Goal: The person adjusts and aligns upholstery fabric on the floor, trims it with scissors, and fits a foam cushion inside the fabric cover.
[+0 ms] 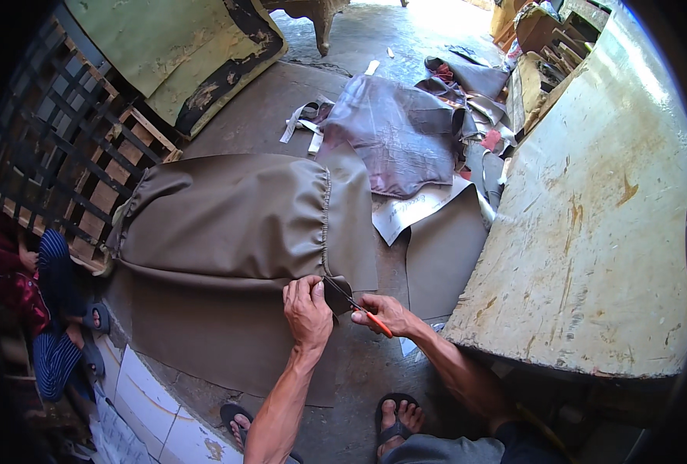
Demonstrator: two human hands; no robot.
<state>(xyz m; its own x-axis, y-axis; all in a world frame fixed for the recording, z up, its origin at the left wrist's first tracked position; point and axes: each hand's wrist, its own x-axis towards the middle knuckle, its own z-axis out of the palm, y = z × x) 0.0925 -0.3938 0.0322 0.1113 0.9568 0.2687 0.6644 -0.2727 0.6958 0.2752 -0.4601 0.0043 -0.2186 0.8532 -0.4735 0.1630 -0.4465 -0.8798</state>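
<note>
Across the floor lies a brown leatherette cover (227, 216), with a puckered, gathered seam along its right side. My left hand (307, 309) is closed on the cover's near edge, at the lower end of that seam. My right hand (386, 313) grips a pair of scissors (379, 324) with orange handles. Their dark blades reach left to the edge beside my left fingers. Whether the blades are cutting the material or a thread is too small to tell. Under the cover spreads a larger flat brown sheet (227, 332).
A worn pale tabletop (583, 255) stands at the right. Old purplish leather pieces (394, 131) and offcuts are heaped beyond the cover. A wooden frame with black webbing (88, 147) leans at the left, near a seated person's striped trouser legs (52, 356). A torn greenish panel (165, 54) is behind.
</note>
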